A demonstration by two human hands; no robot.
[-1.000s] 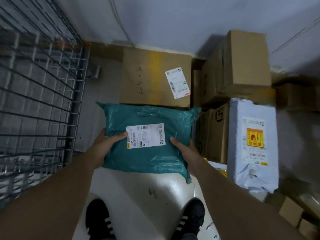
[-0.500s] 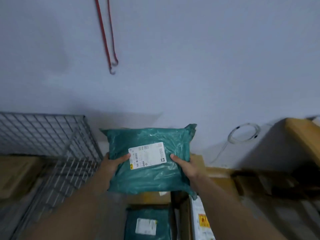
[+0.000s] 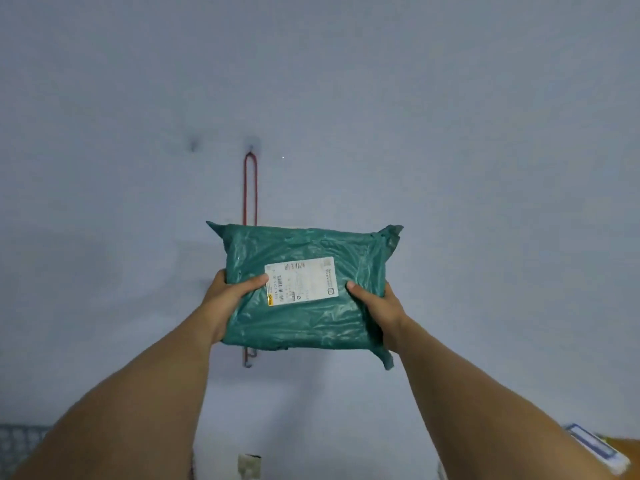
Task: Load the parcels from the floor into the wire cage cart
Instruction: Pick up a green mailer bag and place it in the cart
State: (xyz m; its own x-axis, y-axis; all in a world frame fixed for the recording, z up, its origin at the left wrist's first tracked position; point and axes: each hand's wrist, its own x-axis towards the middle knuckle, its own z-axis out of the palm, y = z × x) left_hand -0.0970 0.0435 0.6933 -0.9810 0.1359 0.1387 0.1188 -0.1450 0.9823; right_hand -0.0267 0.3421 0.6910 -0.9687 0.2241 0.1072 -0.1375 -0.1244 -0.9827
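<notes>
A teal plastic mailer parcel (image 3: 304,251) with a white shipping label is held up in front of the pale wall at chest height. My left hand (image 3: 228,294) grips its left edge, thumb on the label's corner. My right hand (image 3: 375,304) grips its right edge, thumb on top. Only a small patch of the wire cage cart (image 3: 19,439) shows at the bottom left corner. The parcels on the floor are out of view.
A red cord (image 3: 250,188) hangs from a hook on the wall behind the parcel. At the bottom right, a cardboard box (image 3: 623,446) with a white-and-blue item on it peeks in. A small wall outlet (image 3: 247,465) sits low in the middle.
Both hands have lifted the teal parcel from near the floor to chest height. The view has swung up from the floor boxes and cart to the bare wall.
</notes>
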